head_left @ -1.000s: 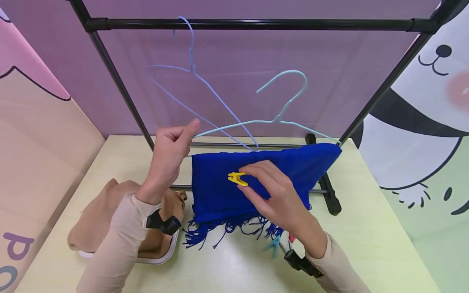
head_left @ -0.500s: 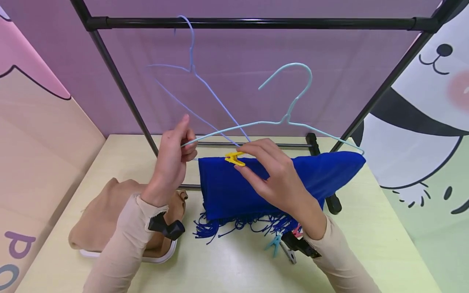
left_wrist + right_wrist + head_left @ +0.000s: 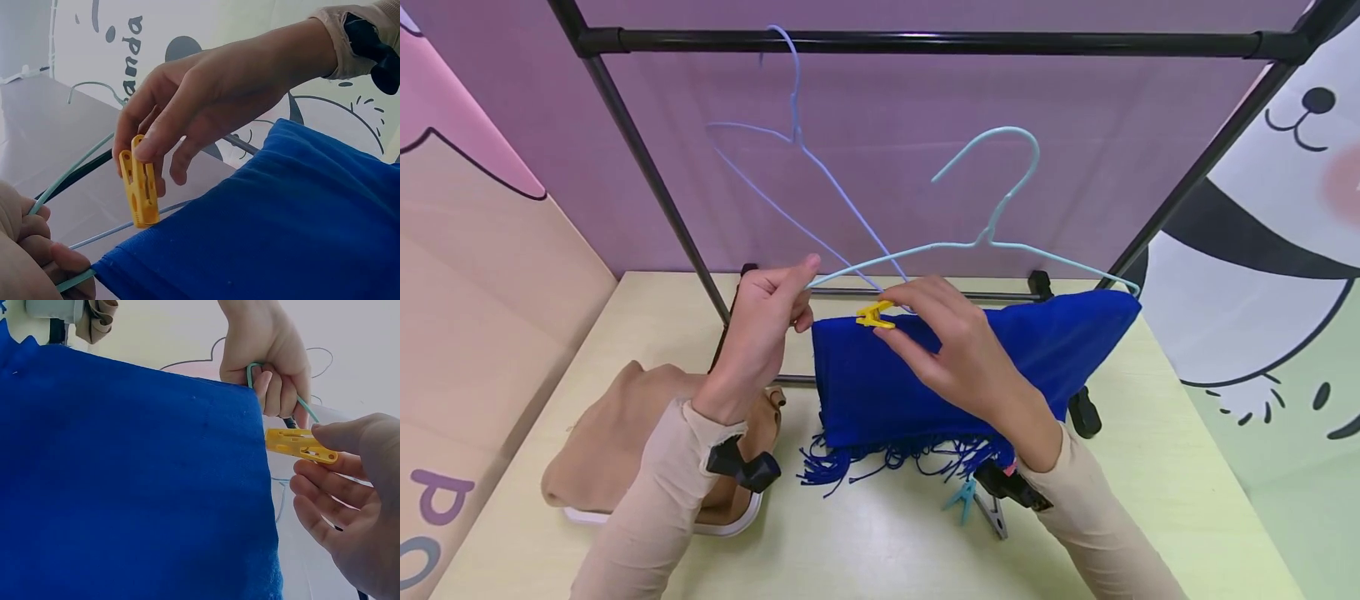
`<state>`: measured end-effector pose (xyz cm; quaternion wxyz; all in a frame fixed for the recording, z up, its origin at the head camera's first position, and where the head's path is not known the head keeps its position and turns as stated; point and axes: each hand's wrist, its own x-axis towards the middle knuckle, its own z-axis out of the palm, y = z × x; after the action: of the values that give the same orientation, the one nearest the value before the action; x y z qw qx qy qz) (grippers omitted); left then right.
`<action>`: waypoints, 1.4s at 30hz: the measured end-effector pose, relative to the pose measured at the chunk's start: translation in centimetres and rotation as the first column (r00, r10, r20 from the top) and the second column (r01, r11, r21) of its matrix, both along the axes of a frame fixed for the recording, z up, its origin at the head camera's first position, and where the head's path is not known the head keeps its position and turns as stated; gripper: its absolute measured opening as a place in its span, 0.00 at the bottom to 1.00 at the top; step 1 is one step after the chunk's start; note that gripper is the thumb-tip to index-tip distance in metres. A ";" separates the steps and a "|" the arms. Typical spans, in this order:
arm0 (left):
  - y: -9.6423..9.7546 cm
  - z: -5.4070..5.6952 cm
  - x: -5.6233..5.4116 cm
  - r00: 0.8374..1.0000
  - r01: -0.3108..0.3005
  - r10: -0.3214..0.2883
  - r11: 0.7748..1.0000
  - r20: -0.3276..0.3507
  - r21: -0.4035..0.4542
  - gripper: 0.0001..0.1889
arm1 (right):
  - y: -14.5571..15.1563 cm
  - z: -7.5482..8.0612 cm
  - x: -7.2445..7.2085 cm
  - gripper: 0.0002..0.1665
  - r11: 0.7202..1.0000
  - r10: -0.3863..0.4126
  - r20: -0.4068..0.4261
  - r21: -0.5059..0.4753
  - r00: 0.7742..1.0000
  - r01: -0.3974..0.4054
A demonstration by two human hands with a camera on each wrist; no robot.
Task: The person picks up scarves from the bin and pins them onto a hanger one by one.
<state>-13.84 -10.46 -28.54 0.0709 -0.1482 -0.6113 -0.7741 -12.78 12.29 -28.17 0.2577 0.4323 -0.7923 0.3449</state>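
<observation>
My left hand grips one end of a mint-green hanger, thumb on top. Over the hanger's lower bar hangs a folded blue scarf with a fringe at its bottom. My right hand pinches a yellow clothespin between thumb and fingers. In the left wrist view the tip of the clothespin meets the scarf's upper folded edge. The right wrist view has it end-on to that edge; I cannot tell if it straddles the cloth. The hanger's hook is free in the air.
A lavender hanger hangs from the black rack's top rail. Tan cloth fills a white basin at the left. Near my right wrist lie a turquoise clothespin and a metal clip.
My right hand has brought the yellow clothespin up from the scarf's front to its top edge. The mint-green hanger and scarf have shifted slightly right.
</observation>
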 end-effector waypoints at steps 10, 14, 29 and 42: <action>0.4 -0.1 0.2 0.999 0.016 -0.016 1.000 -0.028 0.007 0.32 | -0.2 1.4 -0.5 0.15 0.995 0.072 0.071 0.066 0.995 -0.077; 0.4 -0.2 0.2 0.999 0.021 -0.020 1.000 -0.036 0.005 0.32 | -0.1 2.2 -0.5 0.14 0.994 0.083 0.054 0.073 0.995 -0.087; 0.6 -0.1 0.4 0.999 -0.010 0.011 0.999 -0.049 0.035 0.31 | -1.6 3.2 -1.2 0.07 0.976 0.159 0.113 0.134 0.981 -0.173; 0.8 0.0 0.9 0.999 -0.020 0.024 0.996 -0.045 0.086 0.30 | -2.6 2.6 -1.4 0.06 0.970 0.155 0.175 0.162 0.972 -0.183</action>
<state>-12.97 -9.68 -28.58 0.0999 -0.1560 -0.5776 -0.7950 -14.22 9.72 -25.54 0.1231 0.4905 -0.7981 0.3275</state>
